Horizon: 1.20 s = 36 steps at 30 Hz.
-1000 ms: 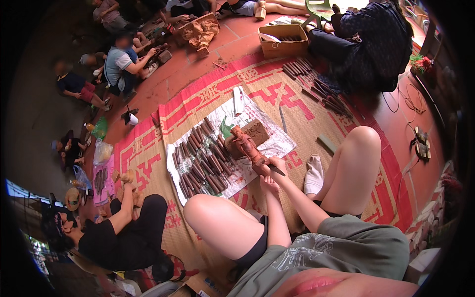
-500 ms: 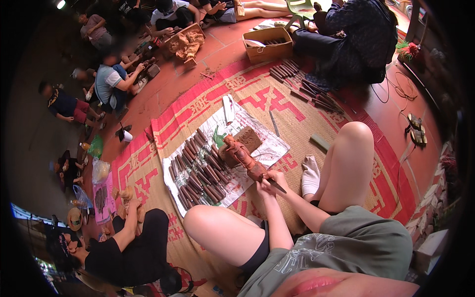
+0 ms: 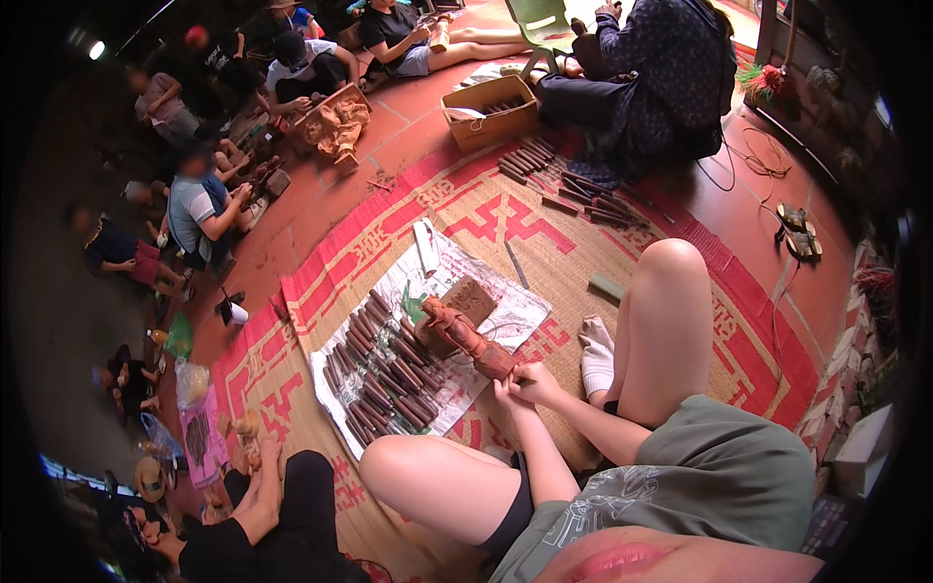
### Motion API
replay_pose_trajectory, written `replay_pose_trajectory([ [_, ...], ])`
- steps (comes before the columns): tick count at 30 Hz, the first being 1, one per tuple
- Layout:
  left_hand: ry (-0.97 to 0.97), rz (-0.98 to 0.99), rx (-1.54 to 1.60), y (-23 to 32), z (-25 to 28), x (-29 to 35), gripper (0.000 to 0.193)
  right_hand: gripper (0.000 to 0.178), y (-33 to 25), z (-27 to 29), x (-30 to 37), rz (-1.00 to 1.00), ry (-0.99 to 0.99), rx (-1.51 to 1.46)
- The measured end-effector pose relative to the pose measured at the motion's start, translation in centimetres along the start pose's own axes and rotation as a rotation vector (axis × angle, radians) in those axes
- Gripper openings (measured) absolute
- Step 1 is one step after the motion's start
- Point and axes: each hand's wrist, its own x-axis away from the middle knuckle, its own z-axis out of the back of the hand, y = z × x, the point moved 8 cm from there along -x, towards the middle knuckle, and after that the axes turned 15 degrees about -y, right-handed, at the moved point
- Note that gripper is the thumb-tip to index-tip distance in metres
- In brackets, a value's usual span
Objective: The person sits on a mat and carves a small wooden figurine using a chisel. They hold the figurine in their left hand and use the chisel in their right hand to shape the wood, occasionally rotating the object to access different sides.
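A reddish-brown carved wooden figure (image 3: 466,335) slants over the white cloth (image 3: 520,313), its base toward me. At its base, my left hand (image 3: 506,394) is closed, with fingers partly hidden. Just beside it my right hand (image 3: 534,383) is closed around a slim dark tool, mostly covered by the fingers. Behind the figure lies a brown wooden block (image 3: 468,301). To the left, several dark-handled carving tools (image 3: 389,369) lie in rows on the cloth.
A patterned red and straw mat (image 3: 428,209) lies under everything. More tools (image 3: 603,204) lie farther off, near a wooden box (image 3: 491,109) and a seated person (image 3: 651,78). A person in black (image 3: 243,525) works at my left. A green stick (image 3: 604,287) lies by my raised knee.
My view has shifted slightly. My right hand has turned and come in closer to my left hand; the dark tool that stuck out toward the lower right is now mostly hidden.
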Motion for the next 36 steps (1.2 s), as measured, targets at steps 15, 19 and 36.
replay_pose_trajectory([
  [15, 0.016, 0.253, 0.462, -14.4, -6.0, 0.1, 0.060, 0.014, 1.7, 0.2, 1.5, -0.131, 0.074, -0.091],
  [19, 0.068, 0.302, 0.555, -17.5, -6.0, 0.5, 0.060, 0.010, -4.8, 2.8, -2.4, 0.091, 0.237, -0.112],
  [36, 0.268, 0.465, 1.091, -33.5, -14.2, 0.8, 0.060, 0.017, -2.8, 1.3, -4.4, 0.064, 0.095, -0.165],
])
